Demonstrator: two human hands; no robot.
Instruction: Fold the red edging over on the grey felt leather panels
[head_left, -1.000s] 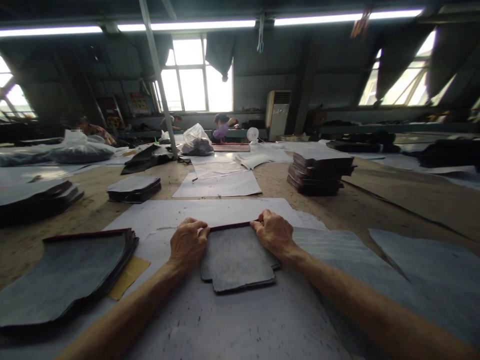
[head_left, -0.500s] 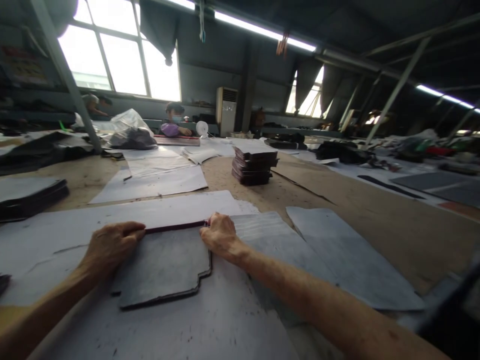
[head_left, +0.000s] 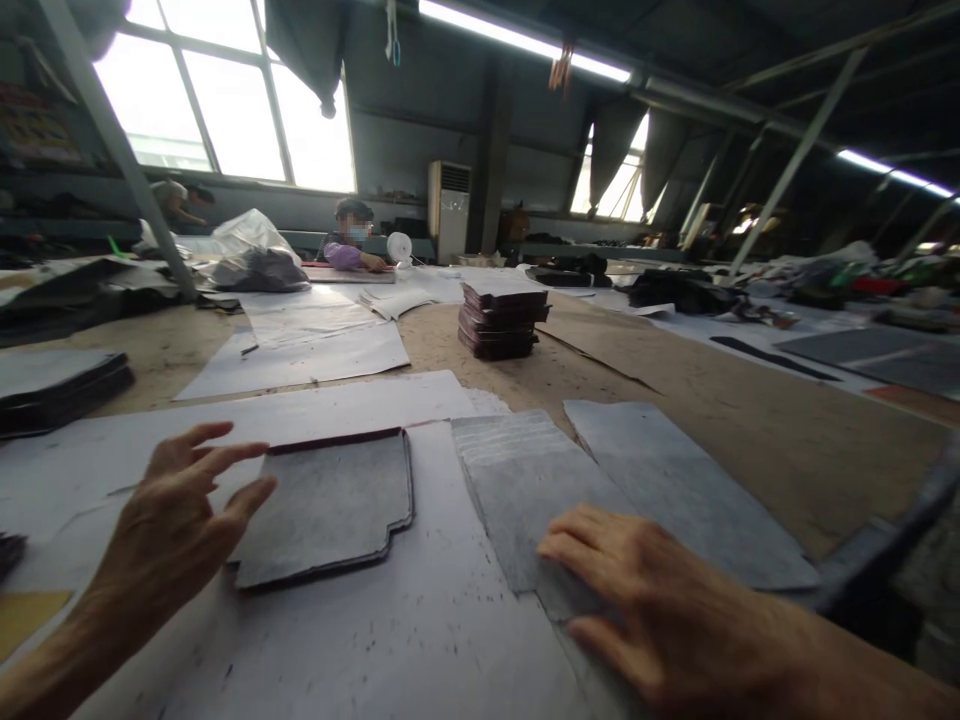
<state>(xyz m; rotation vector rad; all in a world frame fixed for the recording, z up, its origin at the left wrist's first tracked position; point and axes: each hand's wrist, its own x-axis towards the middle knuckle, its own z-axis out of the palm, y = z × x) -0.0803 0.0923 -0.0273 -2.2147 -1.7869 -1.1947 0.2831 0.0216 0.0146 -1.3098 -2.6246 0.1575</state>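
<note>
Left hand (head_left: 169, 510): thumb and fingers parted, gripping nothing, at the near-left corner of a grey, notched, leather-like piece (head_left: 330, 505) with dark-red far edge; contact unclear. Piece lay flat just right of those fingertips, on white, dark-flecked paper (head_left: 420, 640). Right hand (head_left: 652, 590): thumb spread from loosely bent fingers, over a pale-grey, striped, flat sheet (head_left: 510, 480); could not tell whether fingertips pressed it. Good handling seemed to ask for light left fingertips, edges kept flush, and no creasing under the right
</note>
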